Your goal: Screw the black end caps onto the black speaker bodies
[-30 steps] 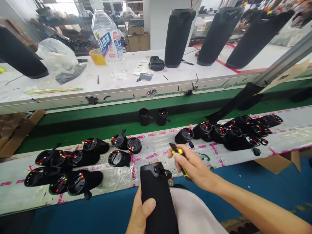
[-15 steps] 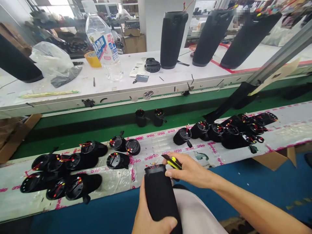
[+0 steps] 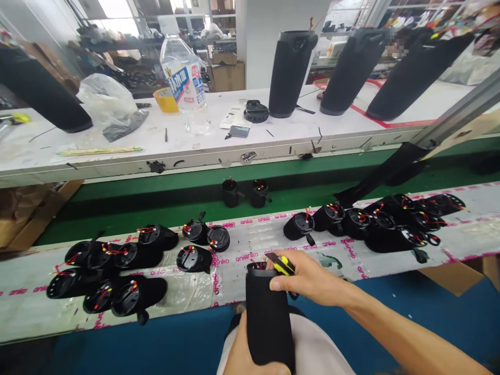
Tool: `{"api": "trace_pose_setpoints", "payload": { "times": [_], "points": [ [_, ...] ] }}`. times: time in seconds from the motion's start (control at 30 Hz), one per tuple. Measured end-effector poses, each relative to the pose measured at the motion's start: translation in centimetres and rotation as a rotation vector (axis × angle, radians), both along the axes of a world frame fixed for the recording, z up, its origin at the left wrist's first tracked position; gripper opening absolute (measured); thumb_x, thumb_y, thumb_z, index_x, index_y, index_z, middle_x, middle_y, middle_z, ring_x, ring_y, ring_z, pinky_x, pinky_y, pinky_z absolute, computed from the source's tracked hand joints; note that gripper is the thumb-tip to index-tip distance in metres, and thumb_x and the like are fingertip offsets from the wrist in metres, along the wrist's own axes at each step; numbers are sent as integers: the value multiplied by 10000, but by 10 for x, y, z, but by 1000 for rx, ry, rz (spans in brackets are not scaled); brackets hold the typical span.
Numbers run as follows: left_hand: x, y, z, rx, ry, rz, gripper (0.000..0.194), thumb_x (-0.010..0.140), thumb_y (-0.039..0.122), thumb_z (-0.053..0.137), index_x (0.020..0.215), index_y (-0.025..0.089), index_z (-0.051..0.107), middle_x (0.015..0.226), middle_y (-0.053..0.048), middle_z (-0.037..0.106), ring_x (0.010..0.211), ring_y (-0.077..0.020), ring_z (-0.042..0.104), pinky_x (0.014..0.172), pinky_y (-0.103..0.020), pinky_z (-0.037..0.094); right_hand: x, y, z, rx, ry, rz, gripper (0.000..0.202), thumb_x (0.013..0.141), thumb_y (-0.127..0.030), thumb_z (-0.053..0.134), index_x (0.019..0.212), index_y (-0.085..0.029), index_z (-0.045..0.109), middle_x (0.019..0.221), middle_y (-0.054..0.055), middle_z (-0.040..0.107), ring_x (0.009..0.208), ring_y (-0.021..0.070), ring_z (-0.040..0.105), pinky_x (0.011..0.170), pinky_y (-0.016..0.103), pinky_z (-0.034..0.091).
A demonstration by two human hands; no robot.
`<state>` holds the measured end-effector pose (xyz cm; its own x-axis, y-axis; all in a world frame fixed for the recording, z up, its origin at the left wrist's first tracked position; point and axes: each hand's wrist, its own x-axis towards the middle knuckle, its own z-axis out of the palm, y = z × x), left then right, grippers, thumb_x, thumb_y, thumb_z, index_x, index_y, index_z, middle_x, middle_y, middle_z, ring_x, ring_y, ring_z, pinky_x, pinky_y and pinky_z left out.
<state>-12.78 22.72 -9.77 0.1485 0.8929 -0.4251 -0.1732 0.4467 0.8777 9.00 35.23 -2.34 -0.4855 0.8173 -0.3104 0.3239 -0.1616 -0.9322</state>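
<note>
A black cylindrical speaker body [image 3: 269,317] stands nearly upright close to me, its open top facing away with small wires showing at the rim. My left hand [image 3: 244,349] is wrapped round its lower part, the thumb across the near side. In my right hand [image 3: 307,276] is a yellow-and-black utility knife [image 3: 282,263], pinched between thumb and fingers at the speaker's top edge. The right thumb rests against the speaker's upper side. Some right fingertips are hidden behind the rim, and whether the blade touches anything cannot be made out.
Several similar speaker bodies [image 3: 135,299] lie on the plastic-covered bench to the left, and more speakers [image 3: 359,221] lie to the right. The white shelf [image 3: 211,143] behind holds a water bottle [image 3: 187,83], a plastic bag [image 3: 111,107] and upright speakers [image 3: 292,75]. A metal post [image 3: 461,112] slants at right.
The right hand and knife have come closer over the speaker's top, and the fingers now reach to the rim. The camera view has shifted, so everything appears slightly farther right.
</note>
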Motion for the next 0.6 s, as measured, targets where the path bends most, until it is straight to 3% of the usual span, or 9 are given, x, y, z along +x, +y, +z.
{"api": "trace_pose_setpoints", "payload": {
  "times": [0.1, 0.2, 0.27, 0.37, 0.47, 0.6],
  "points": [
    [-6, 4, -22, -72, 142, 19, 870, 539, 616, 975, 1278, 208, 765, 1176, -141, 831, 1130, -428, 752, 983, -450, 578, -3, 9, -6, 298, -211, 13, 234, 989, -421, 762, 969, -216, 651, 877, -21, 658, 764, 169, 603, 680, 274, 467],
    [-17, 16, -37, -107, 321, 155, 813, 682, 442, 874, 1420, 176, 660, 1442, -219, 735, 1242, -414, 727, 1029, -457, 552, -15, 26, -25, 452, -298, 24, 212, 989, -398, 786, 1012, -222, 671, 1098, 49, 731, 912, 218, 681, 810, 325, 530],
    [-26, 26, -43, -106, 390, 223, 830, 747, 478, 808, 1475, 143, 595, 1542, -268, 657, 1263, -408, 724, 1028, -473, 559, -27, 44, -44, 522, -365, 27, 194, 998, -373, 785, 1052, -217, 682, 1238, 98, 723, 951, 238, 709, 852, 363, 559],
    [-38, 39, -49, -72, 432, 279, 823, 765, 585, 759, 1431, 124, 613, 1474, -286, 698, 1230, -417, 742, 1002, -500, 575, -50, 77, -73, 579, -484, 25, 175, 1029, -324, 761, 1111, -181, 702, 1342, 150, 692, 962, 246, 727, 872, 409, 603],
    [-47, 48, -57, -61, 468, 313, 798, 731, 613, 767, 1367, 146, 651, 1433, -285, 727, 1216, -434, 750, 977, -514, 579, -73, 104, -98, 590, -570, 43, 261, 1058, -340, 754, 1243, -163, 706, 1374, 123, 687, 1060, 246, 725, 928, 445, 634],
    [-47, 51, -71, -93, 472, 331, 798, 661, 626, 790, 1293, 155, 663, 1344, -299, 764, 1129, -450, 789, 905, -511, 619, -89, 116, -120, 559, -614, 90, 351, 1076, -388, 744, 1351, -178, 690, 1364, 109, 695, 1131, 262, 722, 956, 471, 647]
  ]
}}
